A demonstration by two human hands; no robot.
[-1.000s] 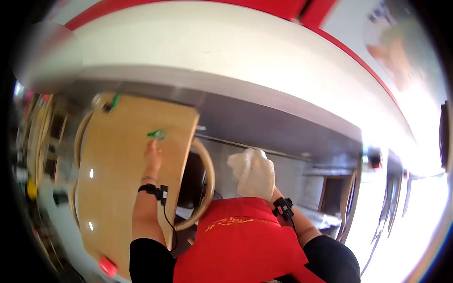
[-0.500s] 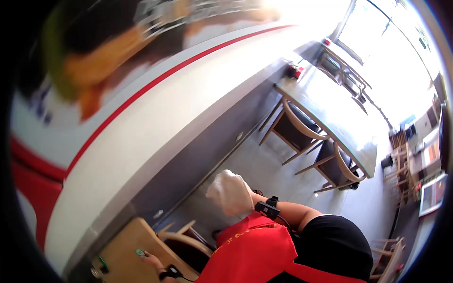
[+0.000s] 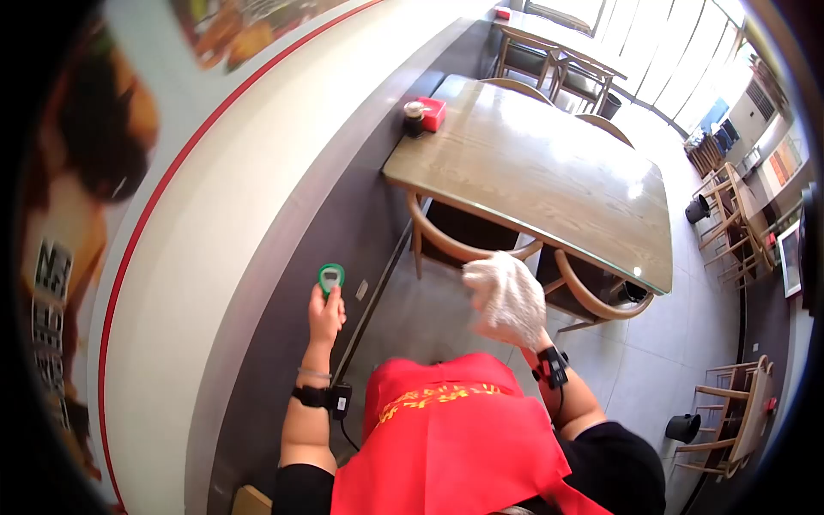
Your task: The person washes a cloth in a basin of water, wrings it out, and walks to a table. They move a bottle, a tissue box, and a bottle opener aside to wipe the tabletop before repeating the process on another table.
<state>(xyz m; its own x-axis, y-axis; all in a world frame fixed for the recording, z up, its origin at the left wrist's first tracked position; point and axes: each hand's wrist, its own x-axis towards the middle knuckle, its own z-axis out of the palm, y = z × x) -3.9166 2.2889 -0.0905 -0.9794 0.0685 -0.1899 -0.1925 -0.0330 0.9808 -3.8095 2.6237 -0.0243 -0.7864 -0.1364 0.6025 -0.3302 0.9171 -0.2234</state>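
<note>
In front of the grey lower wall, my left hand point(image 3: 325, 318) is raised and closed around a small round green device point(image 3: 331, 277) with a little display, like a timer. A crumpled white cloth point(image 3: 508, 299) is bunched over my right hand point(image 3: 539, 341) and hides most of the fingers. That hand is held up before the near edge of a wood-grain table point(image 3: 532, 163), in front of its chairs. Both wrists carry black strapped-on devices with cables. A red apron point(image 3: 455, 438) covers my front.
On the table's wall end stand a red box point(image 3: 433, 113) and a dark jar point(image 3: 414, 120). Wooden chairs point(image 3: 592, 296) are tucked under its near side. Further tables and chairs line the right side, with black bins point(image 3: 684, 427) on the floor.
My view has swung toward the table, which now appears larger and nearer. My left hand has come up from above a wooden surface, still holding the green device. The cloth stays with my right hand.
</note>
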